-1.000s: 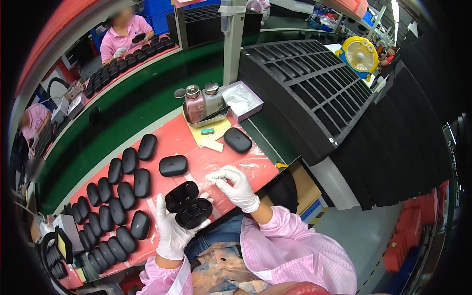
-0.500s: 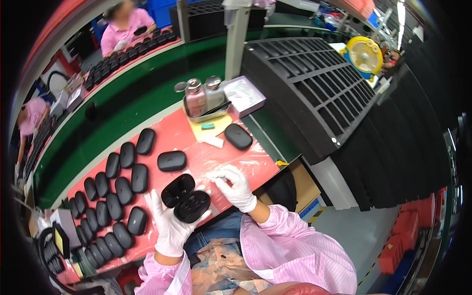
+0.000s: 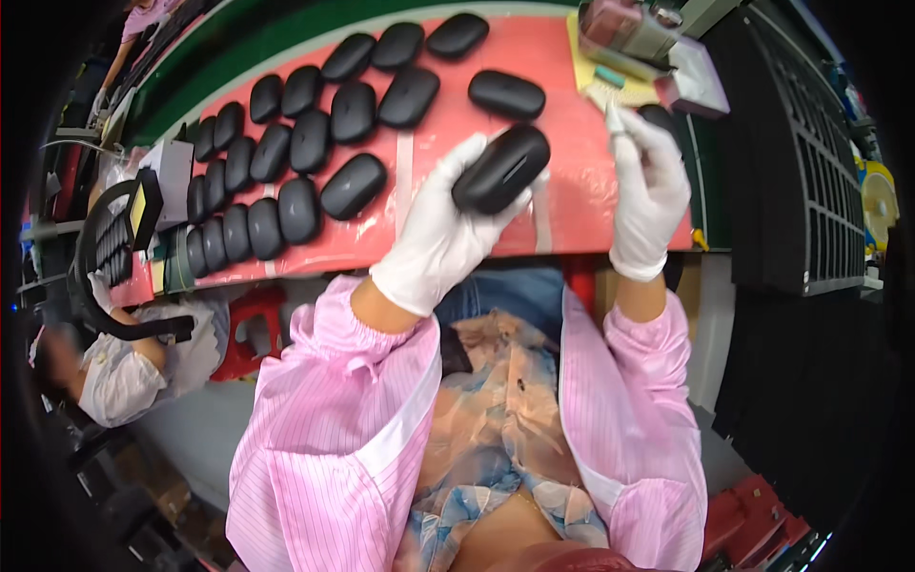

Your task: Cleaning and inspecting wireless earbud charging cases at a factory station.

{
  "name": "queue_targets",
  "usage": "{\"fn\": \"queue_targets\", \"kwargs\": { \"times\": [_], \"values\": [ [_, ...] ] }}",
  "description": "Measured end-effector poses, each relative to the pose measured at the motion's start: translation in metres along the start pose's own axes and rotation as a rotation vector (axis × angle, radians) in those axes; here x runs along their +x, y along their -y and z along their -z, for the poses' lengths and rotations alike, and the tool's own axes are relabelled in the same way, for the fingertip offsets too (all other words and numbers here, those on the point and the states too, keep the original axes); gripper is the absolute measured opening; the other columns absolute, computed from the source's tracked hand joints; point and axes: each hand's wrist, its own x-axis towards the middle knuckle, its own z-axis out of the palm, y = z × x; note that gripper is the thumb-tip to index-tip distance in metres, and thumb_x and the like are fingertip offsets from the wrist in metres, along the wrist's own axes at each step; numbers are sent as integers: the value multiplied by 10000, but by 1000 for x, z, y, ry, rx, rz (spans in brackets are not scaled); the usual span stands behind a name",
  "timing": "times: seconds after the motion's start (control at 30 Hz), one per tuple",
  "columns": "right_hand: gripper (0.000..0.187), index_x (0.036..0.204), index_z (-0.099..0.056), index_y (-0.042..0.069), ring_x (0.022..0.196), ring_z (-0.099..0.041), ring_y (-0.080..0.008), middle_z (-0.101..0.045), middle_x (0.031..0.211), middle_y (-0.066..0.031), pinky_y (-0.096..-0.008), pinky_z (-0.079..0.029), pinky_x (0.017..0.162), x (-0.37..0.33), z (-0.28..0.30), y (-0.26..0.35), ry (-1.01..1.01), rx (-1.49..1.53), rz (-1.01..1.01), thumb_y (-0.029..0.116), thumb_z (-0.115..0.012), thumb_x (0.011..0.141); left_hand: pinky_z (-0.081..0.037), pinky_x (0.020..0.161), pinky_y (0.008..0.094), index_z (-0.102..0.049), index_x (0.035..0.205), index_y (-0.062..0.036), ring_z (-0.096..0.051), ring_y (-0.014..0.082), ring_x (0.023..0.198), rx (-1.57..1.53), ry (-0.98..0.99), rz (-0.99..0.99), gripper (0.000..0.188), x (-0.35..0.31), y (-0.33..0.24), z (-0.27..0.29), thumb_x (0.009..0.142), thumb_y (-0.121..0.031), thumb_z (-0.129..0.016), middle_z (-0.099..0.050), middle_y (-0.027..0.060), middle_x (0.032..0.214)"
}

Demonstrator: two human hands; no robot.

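red mat (image 3: 572,205) covered your bench top, with a green strip (image 3: 286,29) running along its far edge. black slatted panel (image 3: 810,181) sat off to your right. another person's pale sleeve (image 3: 119,377) showed at the left below the bench. rows of closed black oval cases (image 3: 276,143) lay on the mat to your left, packed side by side, each separate from the one you held; one more black case (image 3: 506,93) lay alone just beyond your hands. a small pink-and-grey fixture (image 3: 634,29) stood at the far right corner of the mat on a yellow sheet (image 3: 596,81). can't tell what was in it.

your left hand (image 3: 443,229), in a white glove, gripped a black oval case (image 3: 500,169) above the mat near its front edge, fingers curled around its lower end, thumb pressed on the side. the case was shut, long axis tilted, running from lower left up to upper right, away from you. your right hand (image 3: 648,186), also gloved, was raised just right of the case, not touching it, fingers pressed together, fingertips pinching something small and pale. can't tell what it was.
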Motion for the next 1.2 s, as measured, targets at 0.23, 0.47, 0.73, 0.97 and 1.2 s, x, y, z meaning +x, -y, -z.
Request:
{"fn": "queue_targets", "kwargs": {
  "times": [0.23, 0.47, 0.73, 0.97, 1.2],
  "values": [
    [351, 1023, -722, 72, 723, -591, -208, -587, 822, -72, -335, -486, 655, -32, -38, 44, 370, -389, 474, -53, -651, 703, -586, 710, 308, -598, 1008, 1, -668, 189, 861, 14, -4, -20, 217, 0, -2, 15, 968, -206, -546, -672, 97, 958],
    [315, 1094, -712, 50, 769, -585, -116, -623, 865, -58, -254, -472, 706, -19, -28, 3, 265, 36, 42, -54, -579, 828, -611, 665, 315, -601, 1090, 27, -690, 320, 860, 38, -61, 27, 324, -7, -1, 14, 963, -263, -530, -674, 172, 1025],
    [280, 1111, -698, 17, 825, -567, -84, -631, 937, -38, -233, -461, 777, -15, -29, -5, 272, 251, -163, -36, -545, 883, -634, 610, 310, -595, 1123, 59, -697, 343, 860, -70, 2, 143, 396, -1, -9, 19, 958, -295, -528, -672, 199, 1035],
    [235, 1120, -689, 8, 820, -567, -75, -667, 971, -18, -223, -465, 768, -15, -25, -4, 62, 392, -470, 32, -553, 929, -615, 728, 353, -312, 1467, -30, -611, 283, 1107, 417, 100, -131, 647, -4, 1, -1, 926, -251, -587, -535, 186, 1296],
    [257, 1139, -665, -10, 807, -558, -122, -643, 903, -44, -257, -449, 744, -23, -23, 1, 214, 542, -721, 61, -564, 914, -493, 944, 286, -285, 1491, -61, -609, 167, 1078, 1599, -17, -819, 901, -4, 11, 5, 724, 83, -735, -605, 91, 1196]
  ]
}}
